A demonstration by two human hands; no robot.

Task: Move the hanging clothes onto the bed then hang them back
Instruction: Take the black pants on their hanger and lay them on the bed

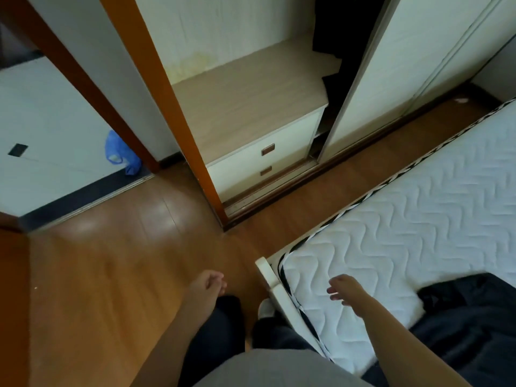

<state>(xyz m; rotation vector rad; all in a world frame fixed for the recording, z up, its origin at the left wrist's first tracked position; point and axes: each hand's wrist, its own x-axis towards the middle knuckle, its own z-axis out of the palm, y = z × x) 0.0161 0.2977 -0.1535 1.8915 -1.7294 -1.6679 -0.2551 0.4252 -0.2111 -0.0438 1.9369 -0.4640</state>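
Note:
Dark clothes (472, 311) lie in a heap on the white quilted mattress (418, 233) at the lower right. More dark garments (340, 37) hang inside the open wardrobe (251, 88), partly hidden behind its white sliding door (391, 65). My left hand (210, 283) hangs over the wooden floor with its fingers loosely curled and nothing in it. My right hand (344, 289) hovers over the mattress corner, fingers spread, apart from the heap and holding nothing.
Two white drawers (265, 160) sit under the wardrobe's wooden shelf. A blue plastic bag (120, 155) lies beyond an orange door frame (83, 79) at the left. The white bed frame corner (272, 283) juts out by my legs. Wooden floor (111, 275) spreads to the left.

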